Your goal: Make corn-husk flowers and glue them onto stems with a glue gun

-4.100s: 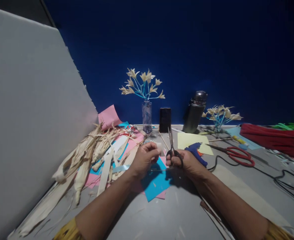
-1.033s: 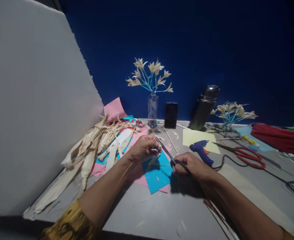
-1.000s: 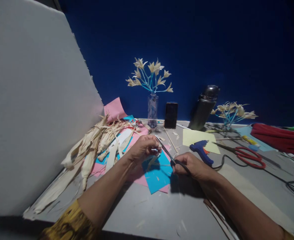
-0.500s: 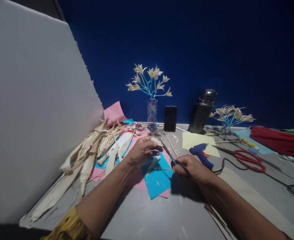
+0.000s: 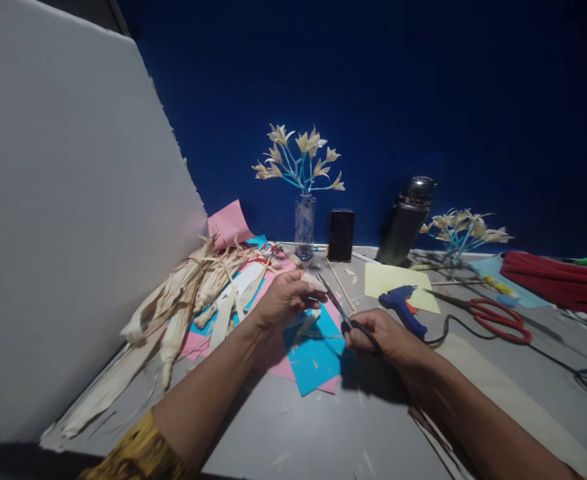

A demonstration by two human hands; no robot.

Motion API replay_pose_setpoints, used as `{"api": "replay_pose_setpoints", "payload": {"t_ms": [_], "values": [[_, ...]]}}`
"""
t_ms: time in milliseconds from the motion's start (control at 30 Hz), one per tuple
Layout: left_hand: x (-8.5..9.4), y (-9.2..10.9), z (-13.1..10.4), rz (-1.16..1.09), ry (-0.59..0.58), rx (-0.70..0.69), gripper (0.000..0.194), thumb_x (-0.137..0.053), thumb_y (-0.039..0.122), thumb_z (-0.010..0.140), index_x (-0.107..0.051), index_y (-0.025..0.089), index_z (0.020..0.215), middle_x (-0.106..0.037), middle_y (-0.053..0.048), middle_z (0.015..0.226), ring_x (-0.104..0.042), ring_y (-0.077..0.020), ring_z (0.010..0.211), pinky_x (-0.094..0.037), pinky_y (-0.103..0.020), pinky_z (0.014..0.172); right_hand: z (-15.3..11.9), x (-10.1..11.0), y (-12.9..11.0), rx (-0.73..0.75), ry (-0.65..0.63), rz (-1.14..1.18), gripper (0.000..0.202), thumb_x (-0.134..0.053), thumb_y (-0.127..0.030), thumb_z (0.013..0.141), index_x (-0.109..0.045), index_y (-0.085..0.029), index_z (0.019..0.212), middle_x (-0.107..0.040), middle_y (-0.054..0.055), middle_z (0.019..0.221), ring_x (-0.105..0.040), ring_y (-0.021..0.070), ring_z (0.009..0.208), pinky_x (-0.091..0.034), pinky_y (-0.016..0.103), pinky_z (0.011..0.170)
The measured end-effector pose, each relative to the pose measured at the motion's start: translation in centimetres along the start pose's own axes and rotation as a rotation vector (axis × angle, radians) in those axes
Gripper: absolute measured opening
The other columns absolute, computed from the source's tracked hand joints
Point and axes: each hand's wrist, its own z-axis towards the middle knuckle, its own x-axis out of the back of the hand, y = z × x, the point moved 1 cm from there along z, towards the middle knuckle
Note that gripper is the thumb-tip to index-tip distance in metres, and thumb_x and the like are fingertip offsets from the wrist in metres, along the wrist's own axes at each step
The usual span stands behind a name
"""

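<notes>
My left hand (image 5: 286,298) pinches a small pale piece of corn husk (image 5: 313,281) between thumb and fingers. My right hand (image 5: 376,333) is closed round the black handles of a pair of scissors (image 5: 344,312). The blades point up and left, with their tips right beside the husk piece; whether they touch it I cannot tell. Below the hands lie blue paper (image 5: 318,367) and pink paper (image 5: 279,363), strewn with small husk scraps. To the left is a heap of dried corn husks (image 5: 186,293).
A glass vase (image 5: 304,227) of husk flowers stands at the back, beside a phone (image 5: 340,236) and a flask (image 5: 407,223). On the right lie a blue glue gun (image 5: 404,310), red-handled scissors (image 5: 500,320), a black cord (image 5: 548,360), more husk flowers (image 5: 460,230) and red cloth (image 5: 548,280).
The husk piece in my left hand has tilted slightly towards the scissors, and the left fingers have shifted a little. My right hand and the scissors stay almost where they were.
</notes>
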Motion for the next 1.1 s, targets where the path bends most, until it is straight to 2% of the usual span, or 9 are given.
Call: {"api": "replay_pose_setpoints", "payload": {"t_ms": [233, 500, 700, 967, 1100], "values": [[-0.07, 0.13, 0.01, 0.03, 0.017, -0.007, 0.015, -0.071, 0.019, 0.061, -0.059, 0.015, 0.07, -0.072, -0.007, 0.067, -0.065, -0.0145, 0.058, -0.046, -0.023, 0.054, 0.14, 0.19, 0.16, 0.037, -0.017, -0.026, 0.028, -0.068, -0.04, 0.071, -0.064, -0.013, 0.064, -0.057, 0.0, 0.058, -0.043, 0.0096, 0.054, -0.028, 0.022, 0.05], [0.05, 0.11, -0.02, 0.057, 0.021, -0.007, 0.011, -0.068, 0.018, 0.062, -0.061, 0.014, 0.069, -0.072, -0.007, 0.067, -0.064, -0.0141, 0.058, -0.045, -0.023, 0.054, -0.04, 0.11, 0.11, -0.006, 0.014, -0.043, 0.027, -0.067, -0.035, 0.072, -0.056, -0.014, 0.058, -0.048, -0.003, 0.054, -0.035, 0.0077, 0.052, -0.022, 0.023, 0.049], [0.18, 0.18, 0.0, 0.021, 0.004, 0.008, 0.018, -0.071, 0.019, 0.061, -0.055, 0.017, 0.068, -0.071, -0.006, 0.064, -0.066, -0.0163, 0.058, -0.042, -0.022, 0.05, 0.05, 0.17, 0.26, 0.007, 0.009, -0.053, 0.026, -0.067, -0.032, 0.071, -0.054, -0.015, 0.056, -0.045, -0.004, 0.053, -0.033, 0.007, 0.051, -0.021, 0.022, 0.047], [0.71, 0.04, 0.21, 0.032, 0.013, 0.003, 0.024, -0.071, 0.02, 0.066, -0.048, 0.019, 0.07, -0.067, -0.001, 0.06, -0.067, -0.0171, 0.057, -0.046, -0.025, 0.054, -0.05, 0.01, -0.06, 0.013, 0.008, -0.076, 0.027, -0.066, -0.033, 0.072, -0.054, -0.015, 0.055, -0.044, -0.005, 0.052, -0.033, 0.0071, 0.05, -0.021, 0.023, 0.047], [0.52, 0.18, 0.1, 0.071, 0.019, 0.005, 0.024, -0.071, 0.022, 0.066, -0.048, 0.019, 0.071, -0.07, -0.005, 0.063, -0.066, -0.0171, 0.054, -0.045, -0.025, 0.052, -0.14, -0.14, -0.27, 0.006, 0.006, -0.094, 0.026, -0.065, -0.034, 0.072, -0.054, -0.015, 0.057, -0.046, -0.004, 0.053, -0.033, 0.0072, 0.051, -0.022, 0.022, 0.048]]}}
